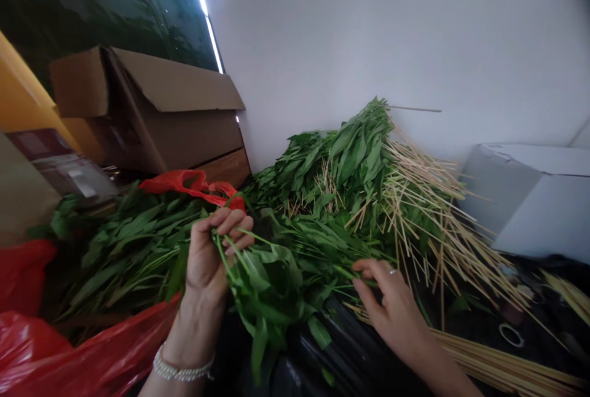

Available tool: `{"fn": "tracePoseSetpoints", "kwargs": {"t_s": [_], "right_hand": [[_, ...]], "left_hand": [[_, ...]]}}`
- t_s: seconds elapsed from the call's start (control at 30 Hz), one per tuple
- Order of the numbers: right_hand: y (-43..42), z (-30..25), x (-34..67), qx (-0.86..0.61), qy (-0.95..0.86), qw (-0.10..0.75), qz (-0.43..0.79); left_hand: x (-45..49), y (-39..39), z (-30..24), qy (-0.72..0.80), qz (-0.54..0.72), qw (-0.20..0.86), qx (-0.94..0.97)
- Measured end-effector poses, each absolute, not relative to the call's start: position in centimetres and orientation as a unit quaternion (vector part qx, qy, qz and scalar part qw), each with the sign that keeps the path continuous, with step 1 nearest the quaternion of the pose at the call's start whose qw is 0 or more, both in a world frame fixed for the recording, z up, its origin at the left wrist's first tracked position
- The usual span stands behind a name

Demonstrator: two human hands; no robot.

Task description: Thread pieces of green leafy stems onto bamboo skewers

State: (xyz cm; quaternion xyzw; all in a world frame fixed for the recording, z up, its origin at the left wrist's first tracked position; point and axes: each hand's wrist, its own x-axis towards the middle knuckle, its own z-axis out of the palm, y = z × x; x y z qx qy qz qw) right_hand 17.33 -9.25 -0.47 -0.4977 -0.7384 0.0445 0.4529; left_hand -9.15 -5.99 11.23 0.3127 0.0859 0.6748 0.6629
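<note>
My left hand (209, 249) is closed around the stems of a small bunch of green leafy vegetable (267, 286), whose leaves droop down to the right. My right hand (391, 305), with a ring on one finger, reaches into the greens lying in front of me, its fingertips pinched on a thin green stem (350, 274). Behind them rises a big pile of skewered greens (350, 163) with pale bamboo sticks (428, 212) fanning out to the right. A loose heap of the same greens (124, 243) lies on the left inside a red plastic bag (69, 354).
An open cardboard box (161, 108) stands at the back left against a dark panel. A white box (534, 194) sits at the right by the white wall. More bamboo skewers (507, 366) lie on black plastic sheeting (350, 354) at the lower right, near a tape roll (511, 334).
</note>
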Motion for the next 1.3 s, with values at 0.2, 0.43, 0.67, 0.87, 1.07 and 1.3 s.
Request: {"fn": "tracePoseSetpoints", "kwargs": {"t_s": [0.2,0.43,0.67,0.87,1.07,1.3], "right_hand": [[-9.5,-0.3,17.6,-0.49,-0.715,0.47,0.17],[-9.5,0.9,17.8,-0.446,-0.603,0.558,0.356],[-9.0,1.0,18.0,-0.431,-0.574,0.531,0.451],[-9.5,1.1,17.4,-0.409,-0.594,0.511,0.468],[-9.7,1.0,17.0,-0.431,-0.622,0.495,0.426],[-10.2,0.5,16.5,-0.454,-0.804,0.377,0.074]], "left_hand": [[-9.5,-6.2,10.8,0.094,0.688,0.652,0.303],[-9.6,-7.0,11.3,0.165,0.644,0.678,0.313],[-7.2,-7.9,11.2,0.381,0.503,0.396,0.667],[-3.4,-8.2,8.6,0.378,0.37,0.171,0.831],[-1.7,-7.7,5.7,0.328,0.214,-0.013,0.92],[-1.7,-7.3,4.8,0.318,0.133,-0.102,0.933]]}}
